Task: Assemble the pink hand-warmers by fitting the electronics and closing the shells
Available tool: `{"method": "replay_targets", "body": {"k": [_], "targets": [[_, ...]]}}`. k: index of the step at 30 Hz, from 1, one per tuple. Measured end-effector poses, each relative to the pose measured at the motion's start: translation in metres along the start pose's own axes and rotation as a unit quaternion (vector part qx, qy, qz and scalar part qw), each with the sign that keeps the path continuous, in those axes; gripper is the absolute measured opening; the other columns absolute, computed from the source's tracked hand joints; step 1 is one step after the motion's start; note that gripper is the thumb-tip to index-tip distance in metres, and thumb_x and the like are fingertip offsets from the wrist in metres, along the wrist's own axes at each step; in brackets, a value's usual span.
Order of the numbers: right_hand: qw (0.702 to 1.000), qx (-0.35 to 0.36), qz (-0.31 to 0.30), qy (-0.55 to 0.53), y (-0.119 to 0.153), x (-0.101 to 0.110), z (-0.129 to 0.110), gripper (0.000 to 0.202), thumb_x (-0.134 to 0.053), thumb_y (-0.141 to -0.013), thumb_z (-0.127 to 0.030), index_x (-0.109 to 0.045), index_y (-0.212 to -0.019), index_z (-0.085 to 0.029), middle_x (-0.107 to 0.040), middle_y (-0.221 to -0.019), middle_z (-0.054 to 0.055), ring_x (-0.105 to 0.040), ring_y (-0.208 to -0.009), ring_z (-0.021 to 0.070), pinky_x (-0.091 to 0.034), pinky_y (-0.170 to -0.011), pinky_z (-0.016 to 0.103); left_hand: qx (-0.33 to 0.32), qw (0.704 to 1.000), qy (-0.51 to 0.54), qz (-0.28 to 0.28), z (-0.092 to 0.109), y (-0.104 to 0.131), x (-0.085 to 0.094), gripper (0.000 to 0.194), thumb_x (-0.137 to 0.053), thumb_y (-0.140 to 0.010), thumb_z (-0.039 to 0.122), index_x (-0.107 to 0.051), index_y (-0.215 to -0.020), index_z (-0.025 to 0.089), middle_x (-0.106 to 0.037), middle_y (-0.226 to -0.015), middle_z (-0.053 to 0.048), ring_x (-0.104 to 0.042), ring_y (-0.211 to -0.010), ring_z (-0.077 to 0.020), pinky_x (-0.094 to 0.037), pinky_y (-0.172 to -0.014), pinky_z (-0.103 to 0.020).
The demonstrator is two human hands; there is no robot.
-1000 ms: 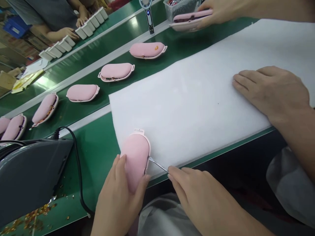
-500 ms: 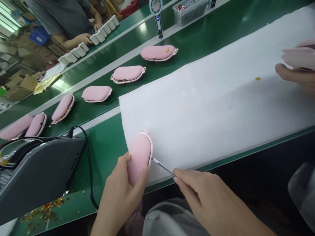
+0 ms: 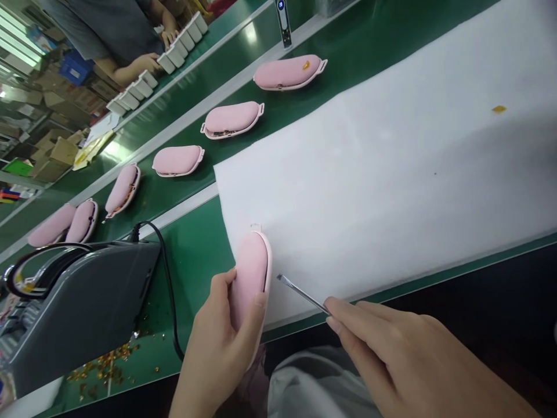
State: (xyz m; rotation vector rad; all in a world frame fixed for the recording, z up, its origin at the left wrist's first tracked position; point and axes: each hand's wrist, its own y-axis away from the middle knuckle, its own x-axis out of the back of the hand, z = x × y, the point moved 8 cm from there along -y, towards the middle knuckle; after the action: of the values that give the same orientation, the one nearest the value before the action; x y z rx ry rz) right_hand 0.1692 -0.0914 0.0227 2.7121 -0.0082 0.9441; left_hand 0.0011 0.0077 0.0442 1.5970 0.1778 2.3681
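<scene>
My left hand (image 3: 224, 339) grips a long pink oval shell (image 3: 250, 273) over the near left corner of the white sheet (image 3: 369, 191). A dark gap shows along the shell's right side, and a small loop stands at its far end. Between the fingertips of my right hand (image 3: 391, 342) is a thin flat-tipped metal screwdriver (image 3: 302, 292). Its tip points at the shell's right edge but stays a little apart from it. The screwdriver's handle is hidden inside my right hand.
Several similar pink shells (image 3: 232, 118) lie in a row on the green bench (image 3: 187, 223). A grey tape dispenser (image 3: 87, 313) with a black cable stands left, amber scraps (image 3: 108, 360) beside it. Across the bench, a person's hands (image 3: 150, 62) touch white blocks (image 3: 174, 56).
The screwdriver tip has moved right, away from the shell's edge. Another person's hand with a pink piece has left the right side. The view has shifted slightly.
</scene>
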Motion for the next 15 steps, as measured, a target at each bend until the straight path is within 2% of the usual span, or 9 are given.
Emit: {"method": "replay_targets", "body": {"k": [7, 12, 15], "targets": [[0.998, -0.007, -0.042, 0.046, -0.001, -0.011, -0.001, 0.023, -0.041, -0.088, -0.019, -0.051, -0.069, -0.025, -0.059, -0.056, -0.003, -0.053, -0.038, 0.0125, -0.017, -0.037, 0.026, -0.022, 0.999, -0.045, 0.007, -0.001, 0.000, -0.005, 0.054, -0.041, -0.082, 0.063, -0.048, -0.115, 0.021, -0.066, -0.104, -0.011, -0.065, -0.091, -0.0305, -0.051, -0.071, -0.041], [0.994, -0.036, -0.086, 0.062, 0.000, -0.017, 0.011, 0.014, -0.047, -0.083, -0.019, -0.056, -0.074, -0.026, -0.061, -0.059, -0.001, -0.056, -0.041, 0.0132, -0.019, -0.036, 0.023, -0.119, 0.979, -0.136, 0.096, 0.009, 0.007, -0.011, 0.052, -0.048, -0.082, 0.055, -0.047, -0.118, 0.018, -0.063, -0.115, -0.016, -0.061, -0.106, -0.0325, -0.052, -0.080, -0.042], [0.991, -0.040, -0.100, 0.081, 0.001, -0.019, 0.016, 0.012, -0.050, -0.079, -0.017, -0.058, -0.078, -0.026, -0.061, -0.059, -0.001, -0.055, -0.040, 0.0131, -0.019, -0.035, 0.022, -0.171, 0.960, -0.179, 0.127, 0.015, 0.012, -0.018, 0.051, -0.050, -0.082, 0.052, -0.046, -0.118, 0.016, -0.060, -0.121, -0.019, -0.059, -0.110, -0.0331, -0.053, -0.082, -0.043]]}}
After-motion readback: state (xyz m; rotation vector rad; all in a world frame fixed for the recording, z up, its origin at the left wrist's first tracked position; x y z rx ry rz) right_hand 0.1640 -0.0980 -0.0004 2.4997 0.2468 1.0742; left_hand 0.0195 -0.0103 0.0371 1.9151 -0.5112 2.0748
